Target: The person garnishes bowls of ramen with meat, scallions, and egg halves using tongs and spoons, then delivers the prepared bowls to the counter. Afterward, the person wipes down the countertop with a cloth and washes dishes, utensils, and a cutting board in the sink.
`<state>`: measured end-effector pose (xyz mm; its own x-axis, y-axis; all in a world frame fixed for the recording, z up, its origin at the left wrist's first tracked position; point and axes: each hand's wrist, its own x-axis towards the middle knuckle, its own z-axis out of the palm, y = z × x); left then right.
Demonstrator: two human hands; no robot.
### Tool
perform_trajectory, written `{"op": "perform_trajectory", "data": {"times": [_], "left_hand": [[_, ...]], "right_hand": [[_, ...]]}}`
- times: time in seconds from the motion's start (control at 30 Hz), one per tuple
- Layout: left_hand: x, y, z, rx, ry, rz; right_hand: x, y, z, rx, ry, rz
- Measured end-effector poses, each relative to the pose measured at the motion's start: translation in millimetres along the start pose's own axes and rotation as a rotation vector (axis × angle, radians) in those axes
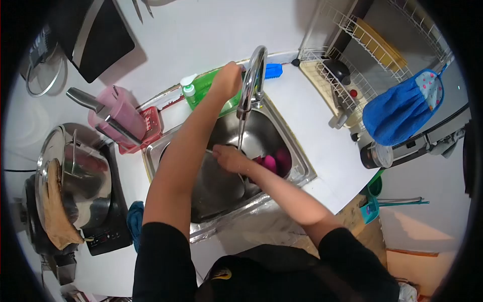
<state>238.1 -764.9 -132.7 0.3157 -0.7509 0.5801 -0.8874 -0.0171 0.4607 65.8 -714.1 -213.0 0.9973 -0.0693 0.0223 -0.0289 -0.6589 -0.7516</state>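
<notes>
A metal sink [297, 166] lies in front of me under a curved chrome faucet [260, 65], with a stream of water running from its spout. My left hand [227, 80] is closed at the faucet's left side, behind the spout; what it grips there is hidden. My right hand [231, 158] is in the sink beside the stream, its fingers closed on the rim of a round, dark grey pan or lid [214, 181]. Something bright pink [269, 163] lies in the basin, partly behind my right wrist.
A soap bottle [188, 86], green tray [204, 83] and blue brush [273, 71] are behind the sink. On the left are a pink utensil holder [121, 108] and large pot [93, 186]. A wire rack [362, 90] and blue cloth [395, 118] are on the right.
</notes>
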Motion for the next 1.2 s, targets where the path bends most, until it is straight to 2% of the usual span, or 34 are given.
{"op": "perform_trajectory", "data": {"times": [0.03,0.1,0.17,0.2,0.3,0.37,0.4,0.53,0.57,0.63,0.7,0.8,0.87,0.9,0.93,0.97,1.07,1.17,1.2], "left_hand": [[7,-13,14,0.003,-0.038,-0.057],[21,-59,54,0.115,-0.027,0.052],[44,-96,86,0.332,-0.162,0.046],[44,-89,89,0.436,-0.174,0.046],[49,-74,99,0.354,-0.199,-0.086],[45,-75,94,0.479,-0.317,0.014],[40,-75,92,0.457,-0.332,-0.003],[25,-76,93,0.377,-0.335,-0.08],[27,-78,92,0.355,-0.338,-0.094],[30,-84,92,0.309,-0.36,-0.116],[29,-90,96,0.256,-0.415,-0.136],[33,-65,86,0.152,-0.332,-0.206],[42,-80,86,0.1,-0.291,-0.326],[40,-64,68,0.167,-0.209,-0.316],[42,-27,29,0.235,-0.129,-0.307],[42,7,-5,0.302,-0.049,-0.297],[21,51,-66,0.388,-0.118,-0.501],[-11,37,-96,0.461,0.028,-0.346],[-12,28,-103,0.479,0.092,-0.369]], "right_hand": [[-4,0,0,0.03,0.021,0.083],[-13,6,-5,0.087,0.072,0.246],[-20,38,0,-0.097,0.079,0.265],[-24,51,1,-0.184,0.084,0.278],[-38,57,-9,0.071,0.18,0.336],[-40,65,-10,0.131,0.143,0.393],[-38,68,-8,0.162,0.121,0.414],[-37,88,35,-0.221,0.156,0.222],[-30,128,75,-0.302,0.177,0.173],[-23,130,75,-0.391,0.243,0.141],[-41,60,39,-0.391,0.327,0.19],[-34,54,25,-0.207,0.263,0.055],[-28,57,13,-0.061,0.166,0.131],[-24,59,6,0.015,0.119,0.165],[-27,45,-5,0.548,0.099,0.416],[-27,38,-14,0.604,0.068,0.434],[-21,28,-37,0.709,-0.036,0.42],[-5,20,-59,0.648,-0.116,0.316],[3,14,-67,0.599,-0.123,0.309]]}}
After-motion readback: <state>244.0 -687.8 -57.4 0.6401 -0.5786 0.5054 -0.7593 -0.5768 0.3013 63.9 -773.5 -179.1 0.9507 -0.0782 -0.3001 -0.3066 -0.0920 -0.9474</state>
